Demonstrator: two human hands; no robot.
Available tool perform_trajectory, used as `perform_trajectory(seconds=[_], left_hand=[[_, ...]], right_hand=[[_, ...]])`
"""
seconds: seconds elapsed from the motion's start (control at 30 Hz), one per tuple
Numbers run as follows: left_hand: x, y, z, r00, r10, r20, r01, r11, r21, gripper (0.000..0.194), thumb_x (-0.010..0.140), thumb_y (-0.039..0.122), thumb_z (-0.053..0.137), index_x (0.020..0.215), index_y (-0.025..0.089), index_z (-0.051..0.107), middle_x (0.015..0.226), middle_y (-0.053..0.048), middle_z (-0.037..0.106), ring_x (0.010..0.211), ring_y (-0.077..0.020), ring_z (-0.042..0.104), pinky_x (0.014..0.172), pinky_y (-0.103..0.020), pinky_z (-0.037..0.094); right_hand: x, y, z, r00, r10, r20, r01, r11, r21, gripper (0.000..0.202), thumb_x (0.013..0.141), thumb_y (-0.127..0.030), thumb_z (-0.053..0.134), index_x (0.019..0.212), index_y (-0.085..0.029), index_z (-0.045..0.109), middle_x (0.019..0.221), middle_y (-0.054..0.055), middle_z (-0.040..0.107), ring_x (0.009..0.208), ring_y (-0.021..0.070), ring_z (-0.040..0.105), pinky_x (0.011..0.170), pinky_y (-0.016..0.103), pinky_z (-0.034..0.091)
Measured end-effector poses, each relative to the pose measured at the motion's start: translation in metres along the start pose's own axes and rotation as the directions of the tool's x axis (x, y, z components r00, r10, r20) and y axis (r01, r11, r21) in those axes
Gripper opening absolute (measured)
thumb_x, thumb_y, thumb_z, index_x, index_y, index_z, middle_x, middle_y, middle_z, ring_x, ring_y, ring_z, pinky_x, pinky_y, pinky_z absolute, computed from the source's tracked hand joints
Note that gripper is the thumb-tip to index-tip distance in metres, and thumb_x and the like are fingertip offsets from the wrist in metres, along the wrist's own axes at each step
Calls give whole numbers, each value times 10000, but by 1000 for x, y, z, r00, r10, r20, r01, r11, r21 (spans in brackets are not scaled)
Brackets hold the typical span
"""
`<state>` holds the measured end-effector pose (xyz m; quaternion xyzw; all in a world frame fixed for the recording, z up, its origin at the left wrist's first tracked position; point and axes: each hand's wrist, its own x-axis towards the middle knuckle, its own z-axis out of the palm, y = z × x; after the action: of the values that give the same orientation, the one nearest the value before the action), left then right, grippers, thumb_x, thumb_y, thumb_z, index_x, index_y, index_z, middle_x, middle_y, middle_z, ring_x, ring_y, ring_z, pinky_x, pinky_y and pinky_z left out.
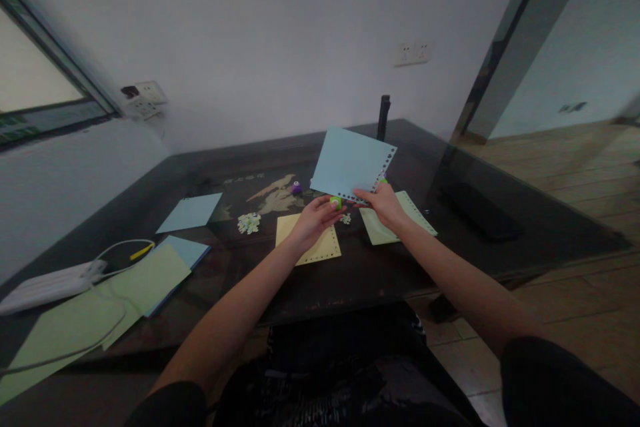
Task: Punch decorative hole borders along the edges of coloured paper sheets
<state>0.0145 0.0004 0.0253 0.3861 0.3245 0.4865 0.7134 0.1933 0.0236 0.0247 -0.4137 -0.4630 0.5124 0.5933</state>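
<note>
My right hand point(383, 203) pinches a light blue sheet of paper point(347, 163) by its lower right corner. The sheet is tilted above the table, with rows of small punched holes along its right and lower edges. My left hand point(317, 220) holds a small green craft punch point(335, 203) with a pale round mark, close to the sheet's lower edge. Below my hands lie a yellow sheet point(313, 253) and a pale green sheet point(383, 233), both with holed edges. A small purple punch point(297, 187) stands behind my left hand.
A pile of small pale cut pieces point(249, 223) lies on the dark table point(320, 293). To the left are a blue sheet point(193, 212), green sheets point(85, 320) and a white power strip point(50, 287) with cables. A black upright object point(383, 117) stands at the back.
</note>
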Motion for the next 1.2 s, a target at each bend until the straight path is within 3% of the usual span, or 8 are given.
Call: perform_trajectory(seconds=[0.57,0.9,1.2], left_hand=[[-1,0,0,998,-9,63,7,999,39,261,725,149,724,941,151,578,990,-58,673,907,-180,673,896,-349,482],[-2,0,-1,999,-1,46,-1,999,40,246,717,151,731,907,149,575,974,-66,682,898,-176,676,893,-341,483],[-1,-5,1,998,21,66,-21,1000,-9,248,709,114,726,906,131,576,949,-77,694,888,-164,679,940,-332,467]], right_hand=[[0,-2,-2,1000,13,-20,-13,1000,-25,419,571,-280,785,937,-137,639,906,80,721,691,183,675,570,286,563],[0,2,-4,996,-70,52,75,992,-101,439,573,-315,785,952,-129,665,932,91,720,750,203,675,624,322,575],[-2,-4,-1,990,-132,37,137,972,-190,358,587,-327,776,874,-133,686,883,86,721,742,194,663,682,333,573]])
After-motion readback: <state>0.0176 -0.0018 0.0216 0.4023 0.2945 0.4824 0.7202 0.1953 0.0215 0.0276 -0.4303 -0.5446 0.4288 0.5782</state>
